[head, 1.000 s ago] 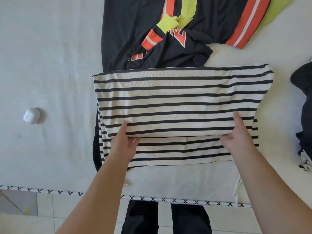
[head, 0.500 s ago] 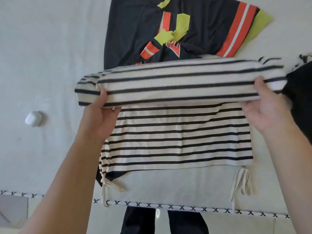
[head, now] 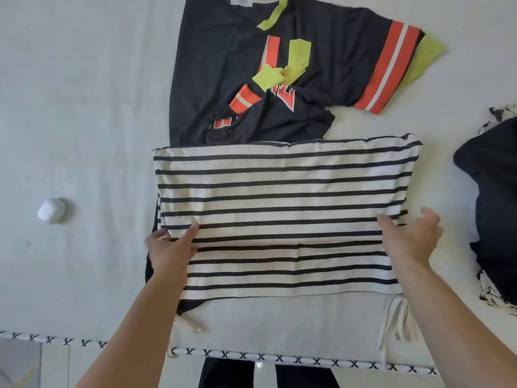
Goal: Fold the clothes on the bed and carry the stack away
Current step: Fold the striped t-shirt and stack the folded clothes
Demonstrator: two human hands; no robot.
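A: Where's the striped top (head: pixel 279 197) rn?

B: Flat on the bed (head: pixel 70 121), right in front of me, folded over once. Its far edge overlaps the hem of the dark jersey (head: pixel 251 65), which is spread out beyond it.

A: And your hands?

B: Left hand (head: pixel 170 247) is on the left side of the fold, fingers slack, tips resting on the top layer. Not pinching, afaict. Right hand (head: pixel 411 236) is at the right side, fingers spread and relaxed, thumb up. Whether it's touching the cloth or just off it, can't tell. Holding nothing either way.

A: So which way does it lie from you?

B: Long axis runs left-right, straight across my body. Stripes run the same way. One hand at each short end, both towards the near half, so neither's closer, it's even.

A: Next move, imo?

B: Prob fold end over end, one short side across to the other, since it's wide and shallow now. Could start from either hand.

A: Anything in the way?

B: Drawstrings (head: pixel 397 320) trail off the near edge, they may need tucking in. Dark pile of clothes (head: pixel 492 205) sits well off to my right, small white case (head: pixel 51 210) well off left. Both apart from the fold.
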